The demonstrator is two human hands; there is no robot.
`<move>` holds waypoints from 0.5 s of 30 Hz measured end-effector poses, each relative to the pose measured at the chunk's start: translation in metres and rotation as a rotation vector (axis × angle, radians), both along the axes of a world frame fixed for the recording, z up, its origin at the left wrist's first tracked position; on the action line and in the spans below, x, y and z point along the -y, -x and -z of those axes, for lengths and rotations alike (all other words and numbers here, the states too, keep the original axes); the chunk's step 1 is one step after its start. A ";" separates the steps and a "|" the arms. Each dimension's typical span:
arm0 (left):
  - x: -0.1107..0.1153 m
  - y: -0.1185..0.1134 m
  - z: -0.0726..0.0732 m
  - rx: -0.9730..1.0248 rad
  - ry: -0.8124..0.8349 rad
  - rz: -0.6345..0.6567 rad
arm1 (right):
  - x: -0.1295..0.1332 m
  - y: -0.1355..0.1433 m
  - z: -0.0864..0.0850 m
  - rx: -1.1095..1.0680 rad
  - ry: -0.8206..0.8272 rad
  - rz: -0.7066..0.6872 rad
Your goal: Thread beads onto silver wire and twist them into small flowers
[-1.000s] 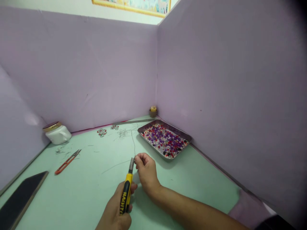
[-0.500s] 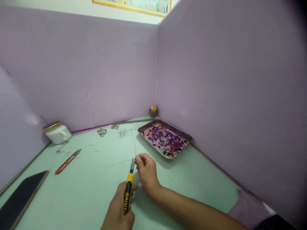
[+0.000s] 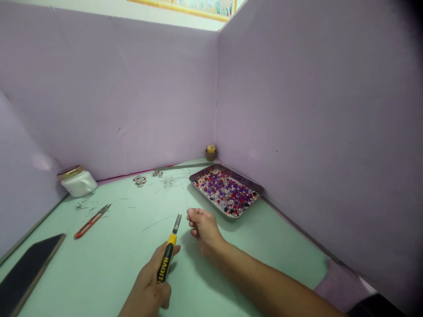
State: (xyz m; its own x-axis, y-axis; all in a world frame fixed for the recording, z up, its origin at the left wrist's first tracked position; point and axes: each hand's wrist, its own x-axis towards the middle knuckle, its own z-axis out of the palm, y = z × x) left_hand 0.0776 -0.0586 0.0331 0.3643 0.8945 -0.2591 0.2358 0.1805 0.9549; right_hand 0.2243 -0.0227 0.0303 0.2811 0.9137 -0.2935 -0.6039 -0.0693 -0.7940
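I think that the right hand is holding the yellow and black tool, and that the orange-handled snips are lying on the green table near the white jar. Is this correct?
Not quite: the left hand, not the right hand, holds the yellow and black tool, as the head view shows. The orange-handled snips do lie on the green table near the white jar.

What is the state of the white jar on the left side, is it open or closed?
Closed: the gold-rimmed lid sits over the mouth of the white jar. How tightly, I cannot tell.
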 end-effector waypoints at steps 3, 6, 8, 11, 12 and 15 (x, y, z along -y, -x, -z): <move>0.003 -0.001 0.003 -0.026 -0.086 -0.003 | 0.001 0.000 -0.002 -0.008 -0.005 -0.013; 0.004 -0.002 0.009 -0.060 -0.143 0.024 | 0.002 0.002 -0.001 0.044 -0.010 -0.026; 0.003 -0.001 0.013 -0.060 -0.185 0.011 | 0.002 0.003 -0.001 0.086 -0.019 -0.029; 0.002 0.001 0.016 -0.038 -0.257 -0.004 | 0.003 0.004 0.000 0.119 -0.030 -0.030; 0.002 0.001 0.017 -0.041 -0.269 0.014 | 0.003 0.005 0.000 0.122 -0.032 -0.030; 0.003 0.001 0.016 -0.073 -0.279 0.035 | 0.004 0.005 0.000 0.133 -0.053 -0.036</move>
